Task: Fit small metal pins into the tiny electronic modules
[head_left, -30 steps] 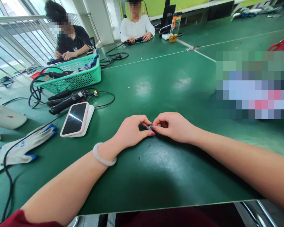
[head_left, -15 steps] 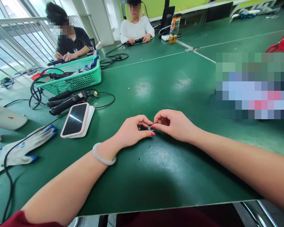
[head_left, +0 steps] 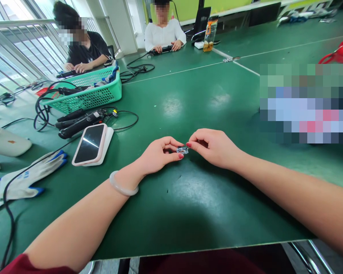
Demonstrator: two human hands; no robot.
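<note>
Between the thumb and fingers of my left hand (head_left: pixel 157 154) sits a small flat blue-and-silver piece (head_left: pixel 182 150), held just above the green table. Its surface looks patterned, but its kind is too small to make out. My right hand (head_left: pixel 213 146) is closed in a pinch at the piece's right end. Whatever the right fingertips grip is too small to tell. A white bangle (head_left: pixel 122 186) circles my left wrist.
Left of my hands lie a phone (head_left: pixel 90 144) on a white object, black corded tools (head_left: pixel 84 123), and a white-and-blue glove (head_left: pixel 31 175). Behind them stands a green basket (head_left: pixel 94 97). Two people sit across the table (head_left: pixel 148 213), near a bottle (head_left: pixel 210 36). A blurred patch covers the right.
My right hand has moved slightly right and up from my left fingers. More of the small flat piece now shows between the hands.
</note>
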